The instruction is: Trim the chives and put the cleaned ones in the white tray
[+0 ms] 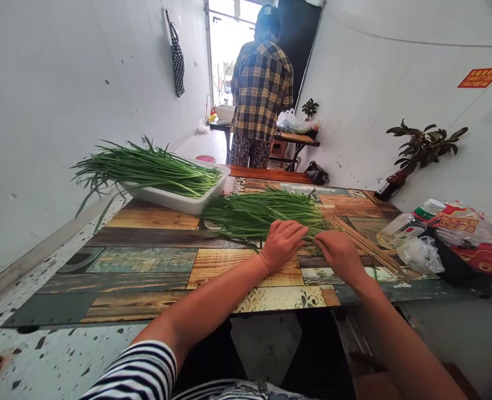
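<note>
A loose pile of garlic chives (262, 214) lies on the wood-patterned table, its pale stem ends pointing right. My left hand (284, 243) is closed over a few chives at the near edge of the pile. Close by on the right, my right hand (338, 253) is pinched at the stem ends; what sits between its fingertips is too small to make out. Beyond it, a bundle of thin wooden skewers (364, 244) stretches toward the right edge. More chives (158, 169) fill a white plastic tub (195, 205) at the back left.
On the right stand a clear plastic jar (410, 223), a crumpled plastic bag (421, 254) and red packaging (483, 239). A brown bottle (396, 180) holding a leafy plant leans near the wall. Behind the table (145, 261), a person (260, 83) in a plaid shirt faces away.
</note>
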A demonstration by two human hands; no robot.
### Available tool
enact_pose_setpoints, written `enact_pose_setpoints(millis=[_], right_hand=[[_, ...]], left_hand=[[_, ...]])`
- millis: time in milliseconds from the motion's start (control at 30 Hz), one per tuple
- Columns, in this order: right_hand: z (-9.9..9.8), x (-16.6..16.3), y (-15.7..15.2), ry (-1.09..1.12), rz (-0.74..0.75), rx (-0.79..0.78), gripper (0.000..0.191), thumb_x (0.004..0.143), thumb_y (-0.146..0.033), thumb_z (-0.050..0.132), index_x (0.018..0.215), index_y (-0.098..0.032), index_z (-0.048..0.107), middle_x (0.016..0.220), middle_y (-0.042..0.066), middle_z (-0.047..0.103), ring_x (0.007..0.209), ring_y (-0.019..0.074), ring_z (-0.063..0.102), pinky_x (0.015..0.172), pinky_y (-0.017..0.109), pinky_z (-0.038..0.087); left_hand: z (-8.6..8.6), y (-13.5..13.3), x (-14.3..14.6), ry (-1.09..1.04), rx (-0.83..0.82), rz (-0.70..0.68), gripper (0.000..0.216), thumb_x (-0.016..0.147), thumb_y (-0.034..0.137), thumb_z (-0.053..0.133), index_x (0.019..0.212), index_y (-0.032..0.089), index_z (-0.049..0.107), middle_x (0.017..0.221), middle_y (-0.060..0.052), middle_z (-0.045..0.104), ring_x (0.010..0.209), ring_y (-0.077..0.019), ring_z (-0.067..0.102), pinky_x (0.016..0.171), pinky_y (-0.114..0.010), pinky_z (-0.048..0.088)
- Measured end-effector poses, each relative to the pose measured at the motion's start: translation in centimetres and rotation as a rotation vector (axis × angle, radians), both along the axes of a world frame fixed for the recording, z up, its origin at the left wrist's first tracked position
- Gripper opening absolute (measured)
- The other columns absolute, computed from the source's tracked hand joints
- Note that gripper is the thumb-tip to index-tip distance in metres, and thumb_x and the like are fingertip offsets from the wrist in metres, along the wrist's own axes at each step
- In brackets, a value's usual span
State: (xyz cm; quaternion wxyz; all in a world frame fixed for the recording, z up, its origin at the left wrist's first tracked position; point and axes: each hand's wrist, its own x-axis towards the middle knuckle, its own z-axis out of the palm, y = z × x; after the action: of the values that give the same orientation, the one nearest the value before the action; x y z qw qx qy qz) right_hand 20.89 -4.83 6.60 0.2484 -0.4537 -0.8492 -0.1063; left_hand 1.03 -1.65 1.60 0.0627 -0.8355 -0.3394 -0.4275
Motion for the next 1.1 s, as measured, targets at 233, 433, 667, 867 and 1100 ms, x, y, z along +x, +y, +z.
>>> enact_pose_setpoints(millis=[233,433,667,867,1100], right_hand=[[-2.4,-0.4,-1.8,0.194,0.004,0.031,0.023,0.093,-0.031,0.046,0.094,-0.022,0.067,0.090,0.006,0.072,0.085,0.0200,0.064,0.078,0.035,0.045],[-4.3,2.4,-0.3,0.347,-0.152,0.072,0.023,0.091,-0.035,0.049,0.087,-0.021,0.067,0.089,0.007,0.070,0.086,0.0205,0.062,0.081,0.036,0.047],[-2.0,1.8,-1.5,0.409,-0.113,0.086,0.022,0.086,-0.039,0.054,0.094,-0.025,0.069,0.096,0.007,0.067,0.092,0.0230,0.060,0.085,0.042,0.047],[-3.6,-0.3,-1.3,0.320,-0.054,0.094,0.014,0.086,-0.028,0.056,0.088,-0.026,0.070,0.106,0.007,0.063,0.105,0.0242,0.053,0.091,0.045,0.044],[-5.5,4.2,0.6,0.355,-0.218,0.133,0.016,0.087,-0.028,0.053,0.089,-0.022,0.067,0.105,0.008,0.064,0.104,0.0234,0.055,0.094,0.045,0.042]], left_hand=[[-0.4,-0.4,0.4,0.099,0.075,-0.015,0.021,0.095,0.026,0.043,0.095,0.024,0.064,0.125,-0.002,0.059,0.118,-0.0180,0.050,0.098,-0.037,0.032],[-0.6,0.0,0.4,0.117,0.069,-0.020,0.020,0.095,0.025,0.042,0.091,0.021,0.061,0.122,-0.005,0.061,0.115,-0.0185,0.053,0.099,-0.039,0.033],[-0.5,0.3,0.4,0.101,-0.005,-0.043,0.016,0.094,0.022,0.042,0.089,0.020,0.057,0.109,-0.004,0.067,0.104,-0.0170,0.059,0.103,-0.040,0.030],[-1.0,0.4,0.5,0.139,-0.043,-0.056,0.017,0.094,0.020,0.039,0.087,0.020,0.055,0.087,-0.001,0.068,0.087,-0.0144,0.062,0.106,-0.041,0.025],[-1.0,0.5,0.2,0.130,-0.027,-0.013,0.019,0.094,0.021,0.039,0.084,0.020,0.054,0.082,0.000,0.066,0.083,-0.0145,0.060,0.104,-0.040,0.026]])
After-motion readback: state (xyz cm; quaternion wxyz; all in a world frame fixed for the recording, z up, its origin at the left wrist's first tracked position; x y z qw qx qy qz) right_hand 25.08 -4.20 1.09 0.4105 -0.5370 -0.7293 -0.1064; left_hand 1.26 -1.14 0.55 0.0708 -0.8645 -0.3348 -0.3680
